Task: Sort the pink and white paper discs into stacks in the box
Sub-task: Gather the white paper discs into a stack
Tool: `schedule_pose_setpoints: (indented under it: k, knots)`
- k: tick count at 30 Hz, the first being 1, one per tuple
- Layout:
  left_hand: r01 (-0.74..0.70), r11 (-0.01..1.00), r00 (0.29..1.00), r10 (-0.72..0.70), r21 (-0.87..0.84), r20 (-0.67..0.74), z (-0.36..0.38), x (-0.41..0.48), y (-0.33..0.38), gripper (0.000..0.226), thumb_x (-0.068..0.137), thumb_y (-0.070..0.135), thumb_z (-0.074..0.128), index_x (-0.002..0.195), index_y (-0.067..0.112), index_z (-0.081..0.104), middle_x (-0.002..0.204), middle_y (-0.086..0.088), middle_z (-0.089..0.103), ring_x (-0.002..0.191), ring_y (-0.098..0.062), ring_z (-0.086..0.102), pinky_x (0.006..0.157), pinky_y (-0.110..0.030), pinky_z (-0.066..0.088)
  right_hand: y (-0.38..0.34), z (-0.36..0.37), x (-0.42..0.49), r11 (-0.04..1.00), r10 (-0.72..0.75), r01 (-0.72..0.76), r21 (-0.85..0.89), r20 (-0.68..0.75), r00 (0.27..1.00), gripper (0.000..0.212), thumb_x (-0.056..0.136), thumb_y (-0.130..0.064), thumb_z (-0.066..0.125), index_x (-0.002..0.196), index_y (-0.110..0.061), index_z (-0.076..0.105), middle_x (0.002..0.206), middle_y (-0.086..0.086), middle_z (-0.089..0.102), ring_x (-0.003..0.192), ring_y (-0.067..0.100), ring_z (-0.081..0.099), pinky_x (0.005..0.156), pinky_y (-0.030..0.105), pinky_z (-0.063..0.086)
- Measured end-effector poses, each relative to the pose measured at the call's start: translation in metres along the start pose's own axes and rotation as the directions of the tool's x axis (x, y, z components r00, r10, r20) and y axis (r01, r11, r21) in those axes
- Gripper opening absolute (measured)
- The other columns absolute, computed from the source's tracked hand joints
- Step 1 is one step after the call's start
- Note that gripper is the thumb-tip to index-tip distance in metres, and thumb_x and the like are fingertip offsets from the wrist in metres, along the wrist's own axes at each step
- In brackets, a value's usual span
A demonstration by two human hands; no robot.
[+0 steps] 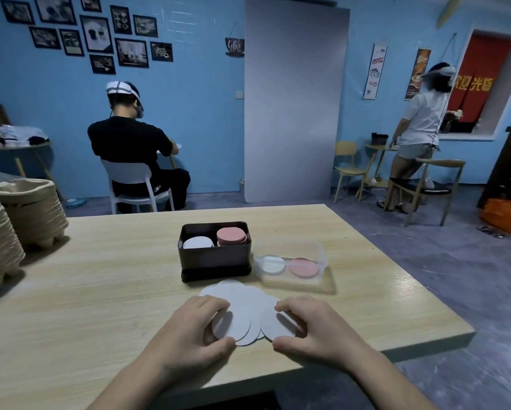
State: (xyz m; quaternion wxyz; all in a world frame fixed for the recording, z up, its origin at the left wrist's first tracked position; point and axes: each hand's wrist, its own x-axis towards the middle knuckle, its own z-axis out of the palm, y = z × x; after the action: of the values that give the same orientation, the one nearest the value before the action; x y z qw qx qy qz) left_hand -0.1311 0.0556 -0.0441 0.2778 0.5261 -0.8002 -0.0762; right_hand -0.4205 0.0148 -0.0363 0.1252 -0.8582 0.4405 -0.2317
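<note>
White discs (242, 303) lie fanned and overlapping on the wooden table (100, 291), caught between both hands at its near edge. The left hand (189, 327) curls round the left side of the pile, fingers over the top of a disc and thumb at its near rim. The right hand (310, 327) mirrors it, bent fingers on the rightmost disc and thumb against its near edge. Both forearms reach in from below, wrists low to the table.

Just beyond the pile stands the dark box (214, 258), holding a white stack (198, 242) on the left and a taller pink stack (232, 235) on the right. Beside it on the right is a clear tub (319, 253) with one white and one pink disc showing inside.

On the blue wall a hanging sign (234, 46) reads "Coffee", a white banner (375, 71) reads "COFFEE", and a red curtain (485, 84) bears yellow Chinese characters, partly hidden.
</note>
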Motion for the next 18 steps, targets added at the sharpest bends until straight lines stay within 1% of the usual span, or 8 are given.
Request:
schedule_pose_setpoints:
  k: [4, 7, 9, 14, 16, 18]
  knots:
    - [-0.001, 0.998, 1.000, -0.001, -0.070, -0.029, -0.001, 0.001, -0.003, 0.048, 0.079, 0.057, 0.070, 0.120, 0.035, 0.058, 0.113, 0.027, 0.056, 0.109, 0.006, 0.051, 0.093, -0.022, 0.046, -0.004, 0.001, 0.001, 1.000, 0.001, -0.001, -0.007, -0.055, 0.998, 0.064, 0.073, -0.066, 0.073, 0.126, -0.031, 0.065, 0.119, -0.018, 0.067, 0.107, 0.001, 0.058, 0.093, 0.023, 0.047]
    - [-0.011, 0.994, 0.996, 0.000, -0.110, -0.094, -0.003, 0.001, -0.004, 0.046, 0.079, 0.053, 0.074, 0.117, 0.032, 0.061, 0.110, 0.026, 0.059, 0.103, 0.006, 0.056, 0.087, -0.021, 0.048, -0.011, 0.001, 0.009, 0.999, -0.040, 0.040, 0.010, -0.068, 0.997, 0.066, 0.073, -0.068, 0.072, 0.126, -0.030, 0.065, 0.122, -0.016, 0.068, 0.110, 0.003, 0.060, 0.092, 0.021, 0.046]
    - [-0.015, 0.994, 0.993, 0.002, -0.111, -0.117, -0.004, 0.001, -0.003, 0.047, 0.078, 0.054, 0.074, 0.118, 0.032, 0.060, 0.112, 0.025, 0.060, 0.104, 0.006, 0.056, 0.087, -0.019, 0.048, -0.017, 0.003, 0.016, 0.997, -0.074, 0.075, 0.015, -0.059, 0.995, 0.069, 0.074, -0.068, 0.072, 0.129, -0.029, 0.064, 0.124, -0.014, 0.068, 0.111, 0.005, 0.060, 0.092, 0.021, 0.046]
    - [-0.032, 0.991, 0.995, 0.020, -0.126, -0.102, 0.001, 0.005, 0.001, 0.052, 0.077, 0.058, 0.073, 0.121, 0.032, 0.059, 0.112, 0.024, 0.060, 0.104, 0.003, 0.058, 0.088, -0.020, 0.050, -0.027, 0.013, 0.026, 0.986, -0.148, 0.153, 0.063, -0.069, 0.987, 0.075, 0.075, -0.067, 0.071, 0.134, -0.022, 0.062, 0.128, -0.008, 0.068, 0.114, 0.009, 0.060, 0.094, 0.022, 0.046]
    - [-0.033, 0.988, 0.995, 0.019, -0.152, -0.093, 0.005, 0.009, 0.001, 0.057, 0.075, 0.060, 0.074, 0.122, 0.031, 0.061, 0.113, 0.025, 0.062, 0.107, 0.004, 0.058, 0.091, -0.021, 0.050, -0.025, 0.018, 0.026, 0.981, -0.169, 0.176, 0.079, -0.090, 0.982, 0.073, 0.076, -0.063, 0.075, 0.134, -0.019, 0.063, 0.127, -0.005, 0.069, 0.112, 0.010, 0.063, 0.094, 0.023, 0.049]
    - [-0.034, 0.982, 0.997, 0.019, -0.185, -0.080, 0.009, 0.013, 0.001, 0.059, 0.072, 0.062, 0.075, 0.122, 0.033, 0.062, 0.116, 0.026, 0.063, 0.111, 0.004, 0.059, 0.092, -0.022, 0.051, -0.020, 0.020, 0.027, 0.977, -0.162, 0.176, 0.125, -0.110, 0.981, 0.071, 0.076, -0.058, 0.079, 0.133, -0.018, 0.064, 0.124, -0.005, 0.071, 0.108, 0.008, 0.064, 0.092, 0.023, 0.051]
